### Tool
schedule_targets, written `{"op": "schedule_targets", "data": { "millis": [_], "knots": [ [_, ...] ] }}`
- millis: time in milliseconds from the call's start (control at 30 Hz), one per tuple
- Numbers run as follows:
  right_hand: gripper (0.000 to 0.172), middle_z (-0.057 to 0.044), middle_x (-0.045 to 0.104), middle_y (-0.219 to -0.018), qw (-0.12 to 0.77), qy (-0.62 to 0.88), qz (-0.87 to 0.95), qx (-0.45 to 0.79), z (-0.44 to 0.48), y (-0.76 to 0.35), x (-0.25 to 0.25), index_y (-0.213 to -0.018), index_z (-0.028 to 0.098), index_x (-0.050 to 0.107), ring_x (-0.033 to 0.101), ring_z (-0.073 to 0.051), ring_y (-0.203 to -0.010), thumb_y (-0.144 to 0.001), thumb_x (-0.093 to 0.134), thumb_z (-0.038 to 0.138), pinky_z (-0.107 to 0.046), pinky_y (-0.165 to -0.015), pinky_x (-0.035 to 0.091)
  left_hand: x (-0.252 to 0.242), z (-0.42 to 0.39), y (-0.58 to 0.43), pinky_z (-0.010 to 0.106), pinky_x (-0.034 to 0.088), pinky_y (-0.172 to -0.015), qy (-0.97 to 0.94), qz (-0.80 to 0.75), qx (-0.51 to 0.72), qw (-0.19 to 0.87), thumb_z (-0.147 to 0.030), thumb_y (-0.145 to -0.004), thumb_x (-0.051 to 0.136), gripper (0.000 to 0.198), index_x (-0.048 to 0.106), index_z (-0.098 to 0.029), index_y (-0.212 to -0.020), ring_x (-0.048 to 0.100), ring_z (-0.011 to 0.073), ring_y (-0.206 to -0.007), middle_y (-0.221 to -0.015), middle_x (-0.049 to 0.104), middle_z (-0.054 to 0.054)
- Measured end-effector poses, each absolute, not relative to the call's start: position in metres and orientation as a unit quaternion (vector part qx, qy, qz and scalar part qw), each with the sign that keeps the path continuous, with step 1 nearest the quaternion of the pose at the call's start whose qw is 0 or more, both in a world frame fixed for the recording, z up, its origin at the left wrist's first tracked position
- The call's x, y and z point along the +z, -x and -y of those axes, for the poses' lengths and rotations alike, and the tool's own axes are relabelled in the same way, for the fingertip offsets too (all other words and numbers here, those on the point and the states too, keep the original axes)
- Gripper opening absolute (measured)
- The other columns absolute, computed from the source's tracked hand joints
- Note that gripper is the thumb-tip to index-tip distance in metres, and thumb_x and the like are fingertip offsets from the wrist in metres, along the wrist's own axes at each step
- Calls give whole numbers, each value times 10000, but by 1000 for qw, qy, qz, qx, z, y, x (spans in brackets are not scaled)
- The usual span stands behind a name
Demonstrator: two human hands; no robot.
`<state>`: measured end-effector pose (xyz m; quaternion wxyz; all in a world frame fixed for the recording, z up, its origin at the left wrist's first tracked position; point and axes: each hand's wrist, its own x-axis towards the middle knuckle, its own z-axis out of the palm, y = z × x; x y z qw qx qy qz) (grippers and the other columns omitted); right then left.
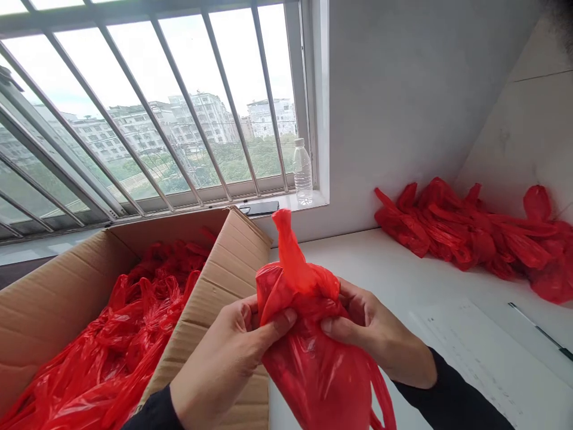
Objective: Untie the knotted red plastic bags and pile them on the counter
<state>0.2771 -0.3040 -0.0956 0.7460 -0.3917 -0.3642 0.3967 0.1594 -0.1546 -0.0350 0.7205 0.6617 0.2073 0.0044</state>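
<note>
Both my hands grip one red plastic bag (322, 370) in front of me, above the white tabletop. My left hand (255, 337) pinches the bag's gathered neck from the left, thumb in front. From the right, my right hand (367, 322) closes on the same gathered part, its thumb also pressed on the front. A twisted end of the bag sticks up above the hands, while the wider body hangs below them. One loop of the plastic dangles at the lower right. The fingers behind the bag are hidden.
An open cardboard box (219, 286) full of red plastic bags (129, 328) stands on the left. A heap of red bags (483, 233) lies against the wall at right, near a paper sheet (483, 352) and a pen (537, 328). A plastic bottle (303, 173) is on the windowsill.
</note>
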Motion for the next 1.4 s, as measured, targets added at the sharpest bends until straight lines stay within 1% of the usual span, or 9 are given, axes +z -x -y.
{"op": "schedule_targets", "data": {
  "millis": [133, 233, 433, 600, 767, 833, 967, 1067, 1400],
  "knots": [
    [150, -18, 628, -921, 773, 455, 317, 309, 305, -271, -93, -997, 235, 592, 588, -184, -839, -882, 652, 309, -316, -774, 492, -34, 159, -158, 338, 485, -931, -708, -238, 52, 663, -362, -769, 743, 507, 621, -192, -1231, 610, 258, -1101, -1259, 644, 117],
    [139, -19, 634, -917, 752, 542, 310, 213, 305, -262, -96, -1007, 256, 579, 592, -192, -815, -902, 618, 338, -318, -748, 498, -28, 165, -156, 352, 478, -973, -723, -192, 11, 663, -315, -745, 768, 561, 597, -236, -1273, 519, 279, -1249, -1367, 575, 97],
    [437, -63, 644, -1124, 655, 608, 432, 120, 305, -246, -104, -1270, 320, 588, 607, -254, -963, -846, 689, 353, -397, -851, 514, -24, 167, -156, 388, 504, -921, -678, -239, 88, 689, -417, -779, 709, 378, 711, -209, -1095, 648, 291, -1056, -1089, 731, 83],
    [242, -40, 665, -979, 712, 598, 337, 147, 311, -257, -93, -1143, 280, 623, 631, -194, -828, -941, 541, 385, -319, -675, 541, -24, 157, -158, 368, 508, -862, -641, -296, 83, 703, -397, -803, 681, 380, 679, -212, -1135, 676, 266, -966, -1091, 728, 70],
    [347, -49, 634, -1116, 706, 604, 318, 188, 311, -273, -87, -1165, 259, 551, 592, -205, -981, -859, 679, 361, -334, -824, 504, -26, 158, -158, 373, 502, -844, -636, -292, 53, 712, -419, -766, 710, 464, 649, -236, -1188, 650, 281, -991, -1107, 713, 70],
    [268, -51, 652, -1052, 715, 563, 335, 243, 310, -276, -87, -1108, 235, 564, 600, -194, -924, -889, 649, 366, -334, -807, 504, -29, 157, -157, 386, 498, -846, -638, -291, 41, 712, -444, -749, 711, 477, 659, -227, -1171, 638, 295, -1000, -1104, 709, 77],
    [156, -36, 644, -945, 753, 500, 341, 259, 307, -275, -91, -1006, 213, 578, 568, -156, -822, -949, 570, 357, -285, -736, 489, -30, 156, -155, 384, 475, -895, -657, -252, 5, 711, -464, -778, 657, 398, 697, -223, -1092, 603, 286, -1030, -1071, 707, 64],
    [177, -27, 644, -922, 762, 488, 347, 248, 306, -275, -95, -1048, 216, 582, 550, -144, -788, -962, 549, 368, -269, -720, 471, -26, 160, -157, 346, 489, -830, -700, -202, -39, 684, -376, -755, 706, 284, 733, -203, -978, 611, 246, -885, -950, 717, 49],
    [251, -25, 638, -1023, 747, 500, 350, 262, 306, -275, -97, -1108, 258, 550, 598, -178, -922, -904, 641, 374, -341, -872, 473, -29, 159, -159, 297, 506, -727, -704, -200, 94, 675, -306, -682, 756, 124, 712, -191, -693, 571, 196, -697, -702, 662, 19]
  ]
}}
